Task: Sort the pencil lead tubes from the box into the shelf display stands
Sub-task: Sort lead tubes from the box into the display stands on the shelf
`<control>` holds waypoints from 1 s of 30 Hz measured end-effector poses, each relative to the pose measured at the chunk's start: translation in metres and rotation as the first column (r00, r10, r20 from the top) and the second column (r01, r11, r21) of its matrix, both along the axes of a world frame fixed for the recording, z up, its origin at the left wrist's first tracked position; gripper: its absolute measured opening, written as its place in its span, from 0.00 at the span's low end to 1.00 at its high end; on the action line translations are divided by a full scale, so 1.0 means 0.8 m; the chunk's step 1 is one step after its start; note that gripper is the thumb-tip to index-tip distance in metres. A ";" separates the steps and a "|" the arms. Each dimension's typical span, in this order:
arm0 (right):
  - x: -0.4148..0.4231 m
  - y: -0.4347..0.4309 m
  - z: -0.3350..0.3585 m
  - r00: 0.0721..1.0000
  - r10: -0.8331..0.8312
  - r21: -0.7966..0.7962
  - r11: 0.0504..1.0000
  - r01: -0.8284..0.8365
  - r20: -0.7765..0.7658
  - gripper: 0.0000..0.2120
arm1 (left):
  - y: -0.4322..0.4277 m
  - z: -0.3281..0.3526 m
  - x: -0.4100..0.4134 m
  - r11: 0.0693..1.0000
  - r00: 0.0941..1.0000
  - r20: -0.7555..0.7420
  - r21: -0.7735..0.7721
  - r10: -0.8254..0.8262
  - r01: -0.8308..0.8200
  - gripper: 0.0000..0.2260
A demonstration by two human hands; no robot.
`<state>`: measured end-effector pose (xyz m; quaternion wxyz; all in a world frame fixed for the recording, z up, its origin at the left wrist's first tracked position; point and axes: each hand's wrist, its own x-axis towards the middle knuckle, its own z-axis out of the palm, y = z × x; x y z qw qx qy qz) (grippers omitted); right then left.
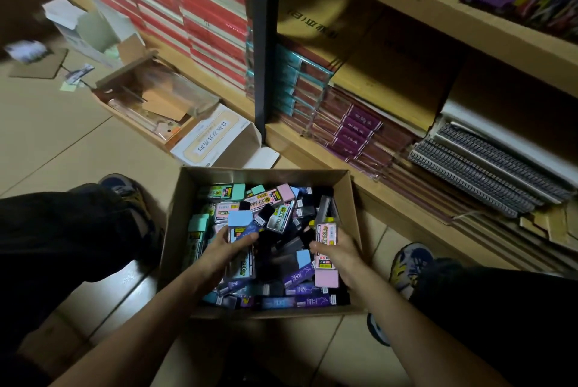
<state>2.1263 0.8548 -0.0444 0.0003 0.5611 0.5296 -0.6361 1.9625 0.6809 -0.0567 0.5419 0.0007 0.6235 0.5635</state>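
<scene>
A brown cardboard box [184, 199] stands on the floor between my legs, heaped with several pencil lead tubes in pink, mint, blue, purple and black. My left hand [223, 249] is inside the box at its left and grips a blue-capped tube [240, 224] along with others under the fingers. My right hand [339, 253] is at the box's right side, its fingers curled round a pink tube [326, 235] that stands nearly upright. A pink-capped tube [327, 278] lies just below that hand.
Wooden shelves [359, 186] run along the right, stacked with notebooks, spiral pads and packaged stationery. A white carton [215, 139] and an open cardboard tray [150, 98] sit on the floor behind the box. My shoes [409, 264] flank the box.
</scene>
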 end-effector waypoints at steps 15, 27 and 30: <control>-0.012 0.051 0.086 0.797 0.602 0.031 0.796 -0.604 0.058 0.25 | 0.032 0.039 -0.006 0.999 0.995 -0.100 0.040 0.006 -0.002 0.15; -0.051 0.098 0.323 0.748 0.632 0.271 0.770 -0.578 -0.200 0.16 | 0.088 0.239 0.000 0.914 0.971 -0.125 0.332 -0.204 0.235 0.20; -0.052 0.093 0.351 0.773 0.566 0.300 0.819 -0.489 -0.286 0.17 | 0.095 0.276 -0.001 0.896 0.966 -0.160 0.368 -0.202 0.248 0.19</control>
